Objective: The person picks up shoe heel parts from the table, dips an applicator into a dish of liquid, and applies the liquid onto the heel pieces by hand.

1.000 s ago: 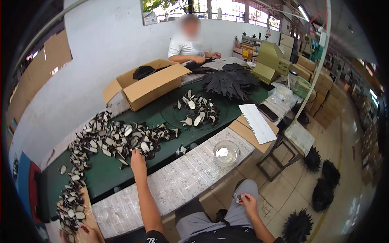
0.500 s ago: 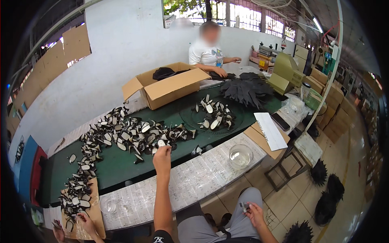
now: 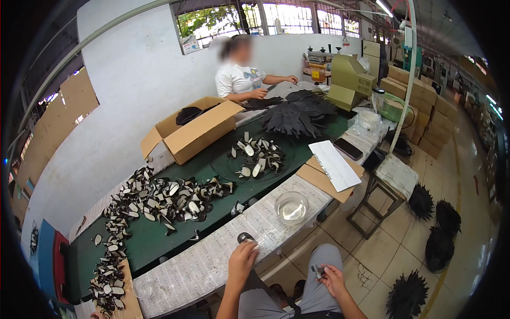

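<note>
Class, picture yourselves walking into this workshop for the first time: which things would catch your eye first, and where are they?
The long spill of black-and-white cut pieces across the green table top strikes first, with a fan of dark pieces at its far end near a seated co-worker. An open cardboard box stands by the wall. Close by, the left hand holds a small dark piece at the table's paper-covered edge, beside a glass bowl.

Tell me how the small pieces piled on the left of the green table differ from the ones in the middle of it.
The left pile is far larger and stretches in a long band along the green table; the middle cluster is small and roughly round. The left pile's pieces overlap thickly, the middle cluster's lie looser with green showing between them. Both hold small dark and pale pieces of similar look.
</note>
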{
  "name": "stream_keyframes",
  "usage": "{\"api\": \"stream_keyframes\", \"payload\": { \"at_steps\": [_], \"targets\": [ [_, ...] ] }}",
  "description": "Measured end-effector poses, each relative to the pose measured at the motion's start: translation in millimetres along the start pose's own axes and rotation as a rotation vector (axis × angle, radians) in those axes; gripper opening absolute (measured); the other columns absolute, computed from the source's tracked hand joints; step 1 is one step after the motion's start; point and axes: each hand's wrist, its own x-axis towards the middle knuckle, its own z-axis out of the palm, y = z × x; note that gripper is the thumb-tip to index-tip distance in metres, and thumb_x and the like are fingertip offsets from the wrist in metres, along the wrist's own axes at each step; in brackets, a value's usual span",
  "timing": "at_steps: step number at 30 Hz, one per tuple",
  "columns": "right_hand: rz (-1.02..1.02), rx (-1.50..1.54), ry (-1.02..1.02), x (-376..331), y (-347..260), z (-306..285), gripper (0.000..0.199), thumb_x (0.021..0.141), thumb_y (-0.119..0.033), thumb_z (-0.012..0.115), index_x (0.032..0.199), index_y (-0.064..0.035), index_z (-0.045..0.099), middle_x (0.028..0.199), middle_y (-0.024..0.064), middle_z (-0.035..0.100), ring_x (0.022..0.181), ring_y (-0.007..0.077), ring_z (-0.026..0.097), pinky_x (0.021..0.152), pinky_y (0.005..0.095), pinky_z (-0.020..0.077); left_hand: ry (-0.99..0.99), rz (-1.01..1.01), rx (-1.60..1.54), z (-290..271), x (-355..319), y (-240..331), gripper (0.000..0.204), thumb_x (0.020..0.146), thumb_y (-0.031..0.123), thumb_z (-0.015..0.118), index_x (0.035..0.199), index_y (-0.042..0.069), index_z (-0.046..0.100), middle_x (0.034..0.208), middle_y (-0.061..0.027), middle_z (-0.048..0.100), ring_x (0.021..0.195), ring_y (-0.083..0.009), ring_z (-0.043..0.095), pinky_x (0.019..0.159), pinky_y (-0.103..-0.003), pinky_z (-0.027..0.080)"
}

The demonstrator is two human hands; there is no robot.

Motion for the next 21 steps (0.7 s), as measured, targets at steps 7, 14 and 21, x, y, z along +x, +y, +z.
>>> {"api": "stream_keyframes", "payload": {
  "at_steps": [7, 14, 21],
  "targets": [
    [0.015, 0.078, -0.040, -1.3, -2.1, -8.2, 0.025, 0.097, -0.011, 0.053, 0.118, 0.0013, 0.058, 0.101, 0.0132, 0.066, 0.089, 0.0218, 0.065, 0.076, 0.0431, 0.0577, 0.168, -0.326, -0.029, -4.5, 4.3, -26.4, 0.060, 0.077, 0.013, 0.076, 0.132, 0.005, 0.050, 0.133, -0.0223, 0.049, 0.129, -0.0373, 0.042, 0.108, -0.043, 0.031],
    [0.008, 0.072, -0.107, -1.0, -2.8, -16.0, 0.026, 0.097, -0.011, 0.052, 0.119, 0.0015, 0.057, 0.104, 0.0139, 0.066, 0.089, 0.0219, 0.066, 0.075, 0.0419, 0.0575, -0.065, -0.266, 0.020, 10.5, 28.6, -43.1, 0.031, 0.080, 0.018, 0.073, 0.108, 0.009, 0.069, 0.146, -0.0250, 0.037, 0.141, -0.0457, 0.019, 0.113, -0.049, 0.021],
    [0.011, 0.116, -0.096, -0.3, -1.8, -21.1, 0.026, 0.097, -0.012, 0.052, 0.119, 0.0015, 0.057, 0.104, 0.0137, 0.066, 0.088, 0.0213, 0.066, 0.076, 0.0422, 0.0575, 0.134, -0.301, 0.003, 11.4, 21.7, -18.8, 0.017, 0.082, 0.010, 0.070, 0.098, 0.005, 0.070, 0.138, -0.0213, 0.049, 0.126, -0.0403, 0.048, 0.103, -0.041, 0.039]
  ]
}}
